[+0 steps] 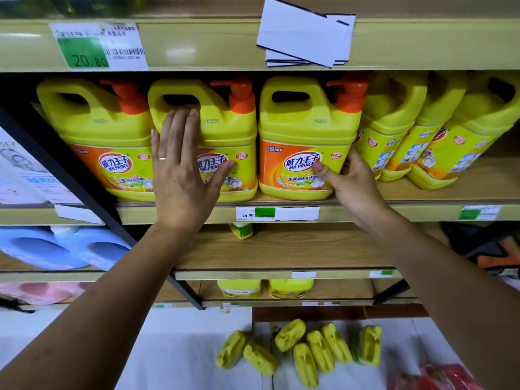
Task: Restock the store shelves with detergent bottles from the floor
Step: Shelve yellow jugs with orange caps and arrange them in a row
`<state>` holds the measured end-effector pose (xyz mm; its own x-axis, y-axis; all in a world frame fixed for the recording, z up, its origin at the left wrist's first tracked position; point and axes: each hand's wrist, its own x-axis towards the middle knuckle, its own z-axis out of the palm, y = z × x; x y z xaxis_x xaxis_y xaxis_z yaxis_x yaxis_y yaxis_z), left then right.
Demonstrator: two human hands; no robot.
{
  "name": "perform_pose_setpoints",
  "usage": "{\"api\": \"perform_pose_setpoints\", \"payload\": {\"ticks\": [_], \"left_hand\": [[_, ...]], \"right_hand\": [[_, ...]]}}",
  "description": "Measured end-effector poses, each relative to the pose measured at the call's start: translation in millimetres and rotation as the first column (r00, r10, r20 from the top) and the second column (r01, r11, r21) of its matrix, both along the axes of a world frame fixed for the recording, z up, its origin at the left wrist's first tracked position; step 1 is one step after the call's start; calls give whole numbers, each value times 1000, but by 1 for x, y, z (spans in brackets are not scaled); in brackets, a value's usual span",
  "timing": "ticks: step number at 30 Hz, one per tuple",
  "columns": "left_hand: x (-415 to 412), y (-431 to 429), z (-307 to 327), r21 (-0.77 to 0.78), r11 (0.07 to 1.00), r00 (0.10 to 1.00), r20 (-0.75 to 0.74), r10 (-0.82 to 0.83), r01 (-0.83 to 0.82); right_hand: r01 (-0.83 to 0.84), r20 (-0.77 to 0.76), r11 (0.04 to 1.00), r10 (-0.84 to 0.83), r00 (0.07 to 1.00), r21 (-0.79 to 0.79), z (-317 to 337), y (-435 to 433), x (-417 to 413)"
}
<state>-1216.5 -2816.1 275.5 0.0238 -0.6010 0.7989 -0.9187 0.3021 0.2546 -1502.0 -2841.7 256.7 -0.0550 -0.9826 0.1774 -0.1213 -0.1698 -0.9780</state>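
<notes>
Left hand [183, 170] flat, fingers straight, pressing middle jug [222, 130]; right hand [349, 181] grips right jug [304, 136] at its lower corner on shelf [365, 213]; uneven shove could topple neighbours; more bottles [304, 350] wait on floor.

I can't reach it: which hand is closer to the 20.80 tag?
Left. The left hand presses the second bottle, below the tag; right hand grips the third bottle, farther right.

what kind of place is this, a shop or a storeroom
Most likely a shop aisle: price tags on the shelf edges, identical yellow detergent bottles lined up facing out, and more bottles on the floor.
</notes>
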Motion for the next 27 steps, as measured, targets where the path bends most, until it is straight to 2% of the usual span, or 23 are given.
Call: {"api": "perform_pose_setpoints", "payload": {"ticks": [6,13,21,23,25,27], "left_hand": [[1,5,3,33,999,1000,26,-11,10],[0,4,0,28,998,999,-25,-47,48],[5,6,2,42,994,995,-24,-100,101],[6,8,3,64,993,995,-17,-98,99],[8,11,2,83,990,994,0,-113,113],[10,16,-1,88,986,990,11,-140,139]], "right_hand": [[-87,22,995,86,996,50,6,-2,-9],[-121,71,992,118,990,43,2,2,-5],[-106,21,992,105,994,71,-1,3,-4],[-86,-27,993,89,996,82,-1,7,-6],[-25,-8,995,26,1000,98,-4,14,-10],[124,-21,990,-123,992,71,-6,22,-16]]}}
